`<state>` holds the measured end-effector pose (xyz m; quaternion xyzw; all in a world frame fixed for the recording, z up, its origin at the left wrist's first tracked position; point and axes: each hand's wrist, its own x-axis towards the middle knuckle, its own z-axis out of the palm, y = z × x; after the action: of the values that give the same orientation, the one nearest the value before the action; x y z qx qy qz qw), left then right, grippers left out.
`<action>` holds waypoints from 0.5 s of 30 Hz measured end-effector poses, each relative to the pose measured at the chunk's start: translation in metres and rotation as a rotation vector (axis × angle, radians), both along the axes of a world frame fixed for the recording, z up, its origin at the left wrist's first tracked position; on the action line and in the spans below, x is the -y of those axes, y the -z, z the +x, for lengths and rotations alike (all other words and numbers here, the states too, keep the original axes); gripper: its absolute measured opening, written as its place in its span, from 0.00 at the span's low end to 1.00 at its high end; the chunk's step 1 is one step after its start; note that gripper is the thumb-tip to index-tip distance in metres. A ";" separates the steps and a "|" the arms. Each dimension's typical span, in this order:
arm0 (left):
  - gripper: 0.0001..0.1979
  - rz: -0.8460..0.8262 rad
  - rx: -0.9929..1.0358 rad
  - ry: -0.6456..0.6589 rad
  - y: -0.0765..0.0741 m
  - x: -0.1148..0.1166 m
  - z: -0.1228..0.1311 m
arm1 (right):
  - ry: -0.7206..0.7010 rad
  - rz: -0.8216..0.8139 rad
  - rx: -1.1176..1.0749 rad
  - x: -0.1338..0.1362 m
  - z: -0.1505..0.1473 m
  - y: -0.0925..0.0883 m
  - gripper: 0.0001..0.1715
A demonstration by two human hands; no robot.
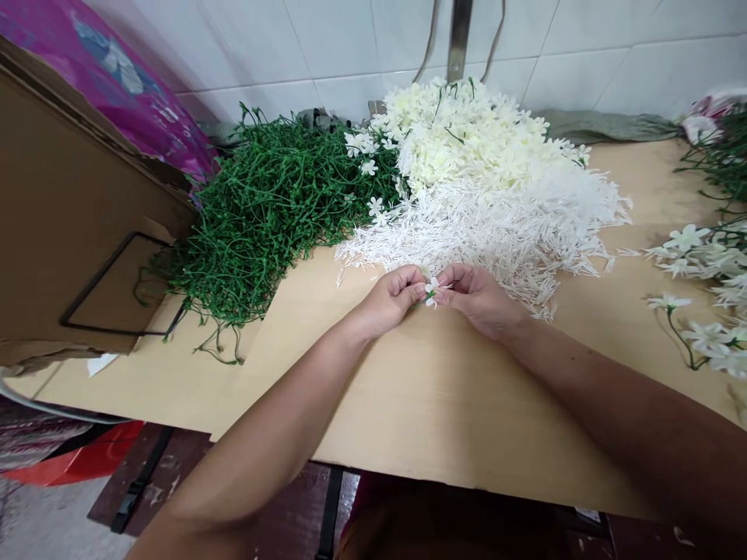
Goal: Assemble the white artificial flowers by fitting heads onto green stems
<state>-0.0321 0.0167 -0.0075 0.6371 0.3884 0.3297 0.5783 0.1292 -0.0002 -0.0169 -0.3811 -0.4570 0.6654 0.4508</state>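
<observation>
My left hand (392, 297) and my right hand (475, 295) meet above the wooden table (408, 404), both with fingers pinched together. Between the fingertips sits a small white artificial flower (431, 290) with a bit of green at its base. Both hands grip it. Just behind the hands lies a heap of white spiky plastic pieces (496, 225). Further back is a pile of cream flower heads (461, 132). To the left spreads a mound of green plastic stems (268, 210).
A large cardboard box (70, 225) with a black wire frame (110, 288) stands at the left. Assembled white flowers on green stems (706, 295) lie at the right edge. A tiled wall (327, 39) runs behind the table. A red object (87, 459) lies under the table's left side.
</observation>
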 end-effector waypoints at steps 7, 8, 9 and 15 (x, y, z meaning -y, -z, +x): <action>0.25 0.005 0.002 0.044 -0.002 -0.001 -0.001 | -0.040 0.052 0.038 0.005 -0.003 -0.002 0.20; 0.26 -0.010 0.017 0.037 -0.002 -0.002 -0.001 | -0.027 0.043 0.027 0.003 -0.003 -0.002 0.20; 0.26 -0.030 0.028 0.031 -0.002 -0.002 -0.001 | -0.016 0.026 0.006 0.002 -0.002 -0.002 0.21; 0.25 -0.116 0.053 0.068 -0.003 0.000 0.000 | -0.101 -0.149 -0.217 -0.007 0.004 -0.004 0.20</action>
<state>-0.0320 0.0169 -0.0045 0.6064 0.3696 0.3034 0.6354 0.1334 0.0069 -0.0134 -0.3158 -0.3735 0.7565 0.4341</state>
